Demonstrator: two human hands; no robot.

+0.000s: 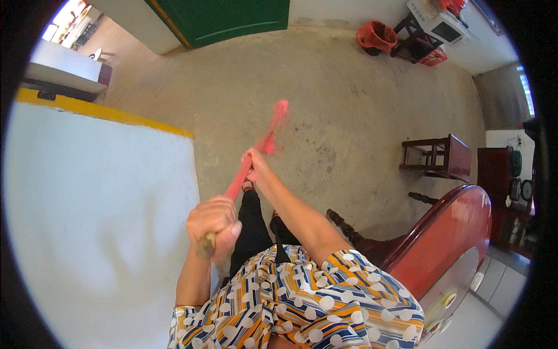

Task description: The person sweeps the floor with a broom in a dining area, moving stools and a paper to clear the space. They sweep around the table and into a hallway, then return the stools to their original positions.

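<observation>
A red-handled broom (236, 185) slants across the view in front of my body. My left hand (213, 227) is closed around the upper end of its handle, and a brownish tip sticks out below my fist. Farther down the shaft, my right hand (254, 165) grips it. The red broom head (278, 117) lies beyond my right hand, over the concrete floor (322, 78); blur hides its exact shape and whether it touches the floor. Behind the handle are my feet and dark trousers.
A white wall (109, 196) with a yellow-edged top stands close on the left. On the right are a round red table (449, 227) with turned legs and a wooden stool (457, 159). Farther back are a red-lined bin (377, 37), a microwave (444, 30) and a green door (226, 19).
</observation>
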